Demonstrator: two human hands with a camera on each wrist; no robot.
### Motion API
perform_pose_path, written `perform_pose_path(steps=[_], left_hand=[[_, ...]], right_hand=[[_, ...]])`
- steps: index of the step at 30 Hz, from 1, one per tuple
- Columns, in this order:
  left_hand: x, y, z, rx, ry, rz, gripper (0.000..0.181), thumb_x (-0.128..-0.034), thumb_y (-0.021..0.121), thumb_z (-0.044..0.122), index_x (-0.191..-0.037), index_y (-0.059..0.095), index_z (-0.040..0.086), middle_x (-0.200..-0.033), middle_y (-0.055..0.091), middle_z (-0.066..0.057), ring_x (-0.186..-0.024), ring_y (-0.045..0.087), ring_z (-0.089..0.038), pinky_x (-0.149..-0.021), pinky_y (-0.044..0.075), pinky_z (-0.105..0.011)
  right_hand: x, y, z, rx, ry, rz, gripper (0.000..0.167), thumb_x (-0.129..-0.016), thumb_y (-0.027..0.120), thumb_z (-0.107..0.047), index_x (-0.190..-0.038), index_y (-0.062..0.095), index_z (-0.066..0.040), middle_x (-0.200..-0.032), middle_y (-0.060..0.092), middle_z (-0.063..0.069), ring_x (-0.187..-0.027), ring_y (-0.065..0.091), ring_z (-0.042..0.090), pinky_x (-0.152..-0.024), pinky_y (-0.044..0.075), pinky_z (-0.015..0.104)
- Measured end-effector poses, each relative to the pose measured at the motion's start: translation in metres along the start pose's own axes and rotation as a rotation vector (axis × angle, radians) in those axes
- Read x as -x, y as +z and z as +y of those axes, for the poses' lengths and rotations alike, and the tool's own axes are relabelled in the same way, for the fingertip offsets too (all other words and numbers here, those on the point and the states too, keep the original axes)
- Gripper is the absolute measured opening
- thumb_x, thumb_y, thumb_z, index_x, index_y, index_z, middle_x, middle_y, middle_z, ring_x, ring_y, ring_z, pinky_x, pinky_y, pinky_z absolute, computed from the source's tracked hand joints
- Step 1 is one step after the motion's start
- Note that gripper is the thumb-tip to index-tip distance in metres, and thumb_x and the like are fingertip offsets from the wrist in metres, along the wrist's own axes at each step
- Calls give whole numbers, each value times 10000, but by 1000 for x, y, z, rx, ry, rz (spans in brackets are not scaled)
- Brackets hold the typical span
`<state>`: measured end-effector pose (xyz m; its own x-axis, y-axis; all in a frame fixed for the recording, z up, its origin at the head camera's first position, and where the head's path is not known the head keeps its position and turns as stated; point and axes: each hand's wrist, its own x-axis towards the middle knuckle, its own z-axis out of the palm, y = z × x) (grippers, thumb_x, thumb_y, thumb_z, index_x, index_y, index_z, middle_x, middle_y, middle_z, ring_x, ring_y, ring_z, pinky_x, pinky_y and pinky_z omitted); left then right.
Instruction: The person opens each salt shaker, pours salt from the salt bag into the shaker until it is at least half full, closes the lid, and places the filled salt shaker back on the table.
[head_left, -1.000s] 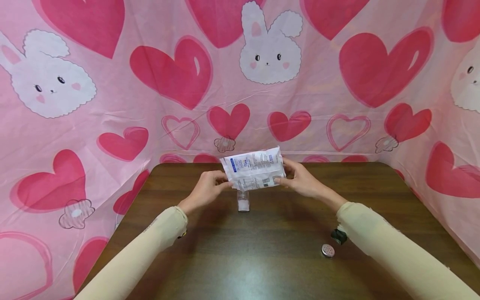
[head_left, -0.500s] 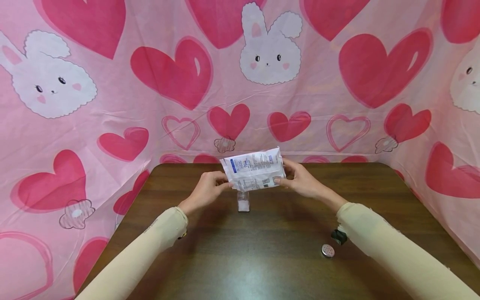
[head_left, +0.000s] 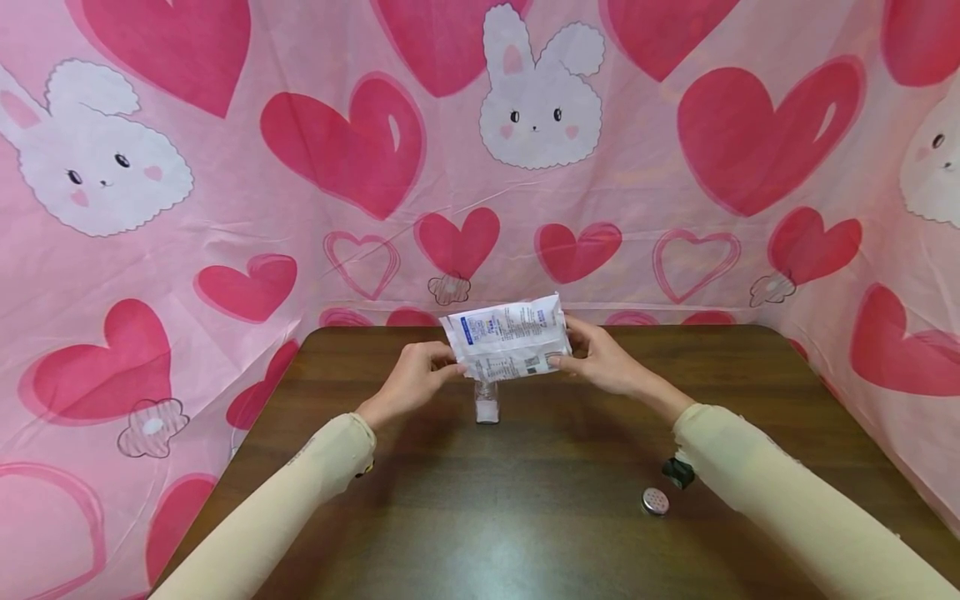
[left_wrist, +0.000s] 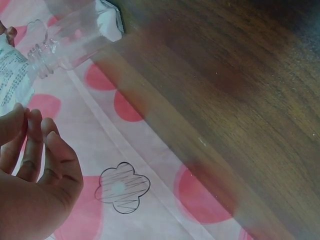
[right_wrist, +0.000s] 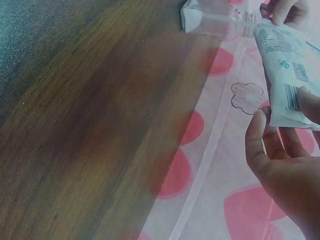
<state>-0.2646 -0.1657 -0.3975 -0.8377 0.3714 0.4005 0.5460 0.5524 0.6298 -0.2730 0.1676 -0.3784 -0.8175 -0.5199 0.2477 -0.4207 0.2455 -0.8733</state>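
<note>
Both hands hold a white printed packet (head_left: 510,337) tilted above a small clear bottle (head_left: 487,403). My left hand (head_left: 408,379) pinches the packet's lower left corner, and my right hand (head_left: 611,358) grips its right end, thumb in front. Upright on the table, the bottle (left_wrist: 80,35) has white content at its bottom. In the right wrist view the packet (right_wrist: 285,75) has its left corner close to the mouth of the bottle (right_wrist: 215,20); whether they touch I cannot tell. Whether anything flows out of the packet cannot be seen.
A silver lid with holes (head_left: 656,502) lies on the brown wooden table (head_left: 487,517), near the right forearm. A dark object (head_left: 678,472) shows beside the right sleeve. Pink cloth with hearts and rabbits (head_left: 540,117) hangs behind and at both sides of the table.
</note>
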Motion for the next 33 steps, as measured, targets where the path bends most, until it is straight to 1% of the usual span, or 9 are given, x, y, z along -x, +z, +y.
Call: perform_pose_path(steps=[4, 7, 14, 27, 33], left_hand=[[0, 0, 1, -9, 6, 2, 46, -914, 831, 68, -950, 816, 44, -866, 732, 2, -747, 623, -153, -699, 544, -326], [-1, -1, 1, -13, 5, 0, 50, -915, 831, 73, -954, 818, 44, -870, 731, 1, -748, 619, -141, -702, 545, -325], [-2, -1, 2, -11, -14, -6, 34, -921, 822, 60, -956, 821, 60, -869, 728, 6, -758, 626, -151, -716, 548, -334], [0, 0, 1, -8, -23, -5, 50, -917, 825, 57, -965, 823, 68, -875, 728, 7, -756, 619, -151, -708, 541, -328], [0, 1, 0, -11, -22, -3, 49, -920, 822, 54, -966, 824, 70, -885, 733, 6, -756, 619, -145, -709, 540, -329]], right_hand=[[0, 0, 1, 4, 4, 3, 617, -948, 752, 28, -1508, 499, -28, -1286, 663, 244, -1048, 677, 391, -709, 622, 427], [0, 0, 1, 6, 2, 6, 618, -948, 751, 26, -1510, 497, -25, -1278, 664, 246, -1043, 678, 387, -707, 622, 423], [0, 0, 1, 16, -3, 7, 614, -950, 754, 15, -1508, 502, -28, -1265, 674, 234, -1033, 684, 376, -712, 620, 416], [0, 0, 1, 0, -6, 3, 605, -952, 746, 28, -1504, 505, -23, -1280, 671, 242, -1036, 687, 375, -708, 618, 415], [1, 0, 1, 20, -4, 4, 605, -952, 755, 9, -1503, 508, -36, -1283, 675, 226, -1019, 688, 368, -718, 614, 409]])
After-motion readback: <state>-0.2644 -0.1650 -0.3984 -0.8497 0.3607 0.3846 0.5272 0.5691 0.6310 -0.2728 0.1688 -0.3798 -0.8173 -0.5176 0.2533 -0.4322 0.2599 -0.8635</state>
